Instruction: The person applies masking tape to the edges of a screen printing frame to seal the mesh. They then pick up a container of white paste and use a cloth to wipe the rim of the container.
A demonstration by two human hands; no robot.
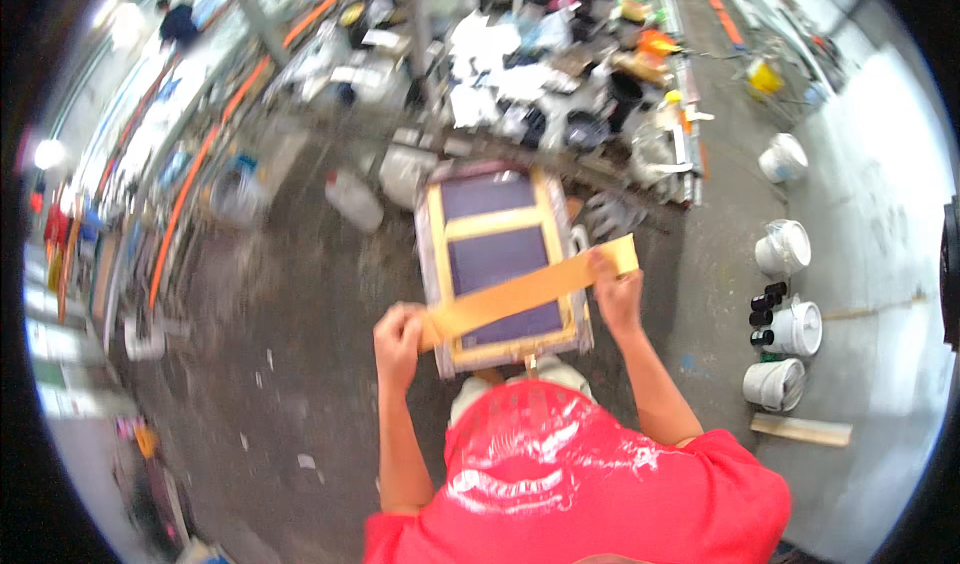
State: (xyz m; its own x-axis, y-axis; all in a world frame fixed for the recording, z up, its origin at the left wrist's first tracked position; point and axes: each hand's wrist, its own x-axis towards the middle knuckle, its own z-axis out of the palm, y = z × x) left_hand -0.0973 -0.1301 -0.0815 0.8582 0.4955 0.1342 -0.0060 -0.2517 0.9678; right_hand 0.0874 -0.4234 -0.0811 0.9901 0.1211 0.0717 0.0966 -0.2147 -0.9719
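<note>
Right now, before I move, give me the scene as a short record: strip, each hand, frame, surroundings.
Strip: yellow-tan strip, slanting across the frame; contact unclear
Left hand: grips strip's left end
Right hand: grips near its right end
Frame: pale border, yellow bands, dark panels
Far left of frame: white jug
Right side: white buckets

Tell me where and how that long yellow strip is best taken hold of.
Probably near its two ends, coming from the left and the right at once: the yellow strip is long, narrow and flat, slanting across the framed panel. The left hand and right hand hold it that way, its middle stretched between them.
</note>
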